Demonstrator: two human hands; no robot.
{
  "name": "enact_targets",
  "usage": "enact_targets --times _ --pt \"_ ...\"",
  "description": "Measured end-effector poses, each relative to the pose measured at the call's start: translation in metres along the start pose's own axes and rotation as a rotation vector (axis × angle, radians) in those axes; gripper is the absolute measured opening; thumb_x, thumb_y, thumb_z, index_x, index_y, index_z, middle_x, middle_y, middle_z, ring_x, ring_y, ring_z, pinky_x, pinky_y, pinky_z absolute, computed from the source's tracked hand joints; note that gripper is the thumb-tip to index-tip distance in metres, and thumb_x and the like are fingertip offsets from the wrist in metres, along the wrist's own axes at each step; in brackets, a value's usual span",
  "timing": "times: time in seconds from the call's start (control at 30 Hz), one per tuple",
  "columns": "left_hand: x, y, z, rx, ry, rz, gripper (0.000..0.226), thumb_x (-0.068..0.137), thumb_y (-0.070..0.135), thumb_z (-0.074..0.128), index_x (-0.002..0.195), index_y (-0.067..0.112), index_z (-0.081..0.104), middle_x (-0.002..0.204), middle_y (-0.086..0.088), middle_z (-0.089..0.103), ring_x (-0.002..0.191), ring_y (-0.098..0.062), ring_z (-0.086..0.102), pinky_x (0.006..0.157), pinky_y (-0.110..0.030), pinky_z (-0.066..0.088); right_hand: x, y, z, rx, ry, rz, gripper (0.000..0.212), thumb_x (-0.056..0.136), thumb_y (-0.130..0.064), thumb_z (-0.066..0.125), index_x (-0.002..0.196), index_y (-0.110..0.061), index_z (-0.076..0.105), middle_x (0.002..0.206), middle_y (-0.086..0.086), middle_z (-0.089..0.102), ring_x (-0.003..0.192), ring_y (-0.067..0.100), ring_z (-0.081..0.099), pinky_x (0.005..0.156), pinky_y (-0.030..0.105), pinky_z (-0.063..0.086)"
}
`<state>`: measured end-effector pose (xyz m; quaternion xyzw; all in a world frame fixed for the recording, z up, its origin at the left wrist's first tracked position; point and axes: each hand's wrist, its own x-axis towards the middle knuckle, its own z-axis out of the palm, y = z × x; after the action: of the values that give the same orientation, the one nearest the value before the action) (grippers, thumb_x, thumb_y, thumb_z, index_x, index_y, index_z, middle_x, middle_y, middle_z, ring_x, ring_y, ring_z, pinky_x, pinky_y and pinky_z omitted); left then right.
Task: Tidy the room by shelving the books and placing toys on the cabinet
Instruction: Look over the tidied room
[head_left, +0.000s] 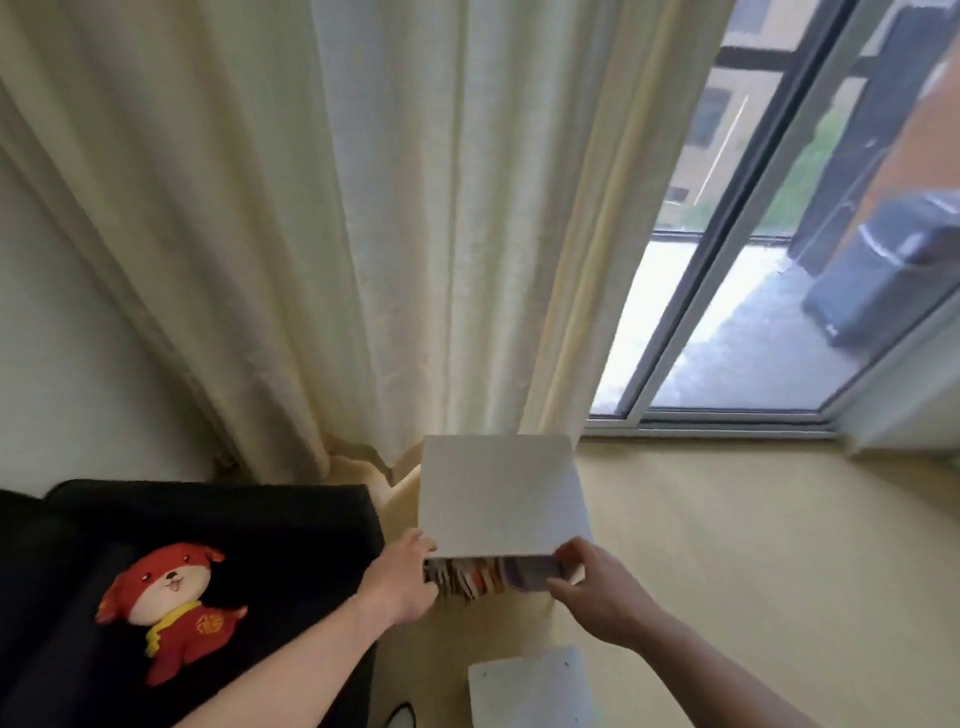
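White cabinet (498, 493) on pale yellow floor (753, 545), row of books (483, 574) shelved under its top panel. Red plush dog (166, 608) lying on black sofa (234, 525), possibly a cushioned bench. Small white board (530, 688) flat on floor.

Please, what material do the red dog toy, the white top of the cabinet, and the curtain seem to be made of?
Red dog toy: probably plush fabric with soft stuffing; its outline looks rounded and fuzzy.
White cabinet top: likely painted or laminated board; it is flat, matte, with thin straight edges.
Curtain: a thin, cream woven cloth; it hangs in soft folds and daylight glows through it.
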<state>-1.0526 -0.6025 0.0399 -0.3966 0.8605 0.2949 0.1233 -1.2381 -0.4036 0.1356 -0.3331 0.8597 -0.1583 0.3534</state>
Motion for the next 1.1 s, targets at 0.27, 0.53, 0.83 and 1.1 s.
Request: enact_targets --times 0.27,0.53,0.83,1.1 --pt "-0.052 0.279 0.079 0.143 -0.054 0.417 0.062 0.091 0.033 0.067 0.151 0.032 0.048 0.168 0.008 0.026 0.147 -0.021 0.040 0.120 -0.035 0.034 -0.155 0.215 -0.084 0.169 0.209 0.216 0.049 0.093 -0.038 0.064 0.138 -0.025 0.050 0.142 -0.004 0.053 0.122 0.014 0.056 0.104 0.029 0.043" --pt "-0.072 0.463 0.126 0.283 -0.071 0.713 0.062 0.091 0.037 0.067 0.150 0.035 0.047 0.166 0.012 0.028 0.142 -0.019 0.044 0.117 -0.036 0.037 -0.232 0.345 -0.152 0.318 0.418 0.365 0.050 0.092 -0.036 0.062 0.139 -0.028 0.048 0.147 -0.006 0.046 0.124 0.014 0.052 0.103 0.029 0.043" --pt "-0.010 0.641 0.171 0.256 -0.098 0.834 0.062 0.090 0.038 0.069 0.149 0.034 0.049 0.164 0.010 0.031 0.145 -0.018 0.040 0.119 -0.032 0.033 -0.222 0.483 -0.276 0.350 0.551 0.412 0.050 0.093 -0.037 0.061 0.140 -0.032 0.045 0.148 -0.008 0.040 0.126 0.014 0.050 0.101 0.030 0.043" --pt "0.063 0.808 0.208 0.316 -0.131 0.934 0.063 0.091 0.040 0.068 0.150 0.034 0.047 0.165 0.009 0.030 0.147 -0.019 0.037 0.120 -0.031 0.031 -0.209 0.585 -0.393 0.375 0.667 0.483 0.048 0.094 -0.037 0.062 0.139 -0.032 0.048 0.145 -0.005 0.044 0.128 0.015 0.050 0.105 0.032 0.042"
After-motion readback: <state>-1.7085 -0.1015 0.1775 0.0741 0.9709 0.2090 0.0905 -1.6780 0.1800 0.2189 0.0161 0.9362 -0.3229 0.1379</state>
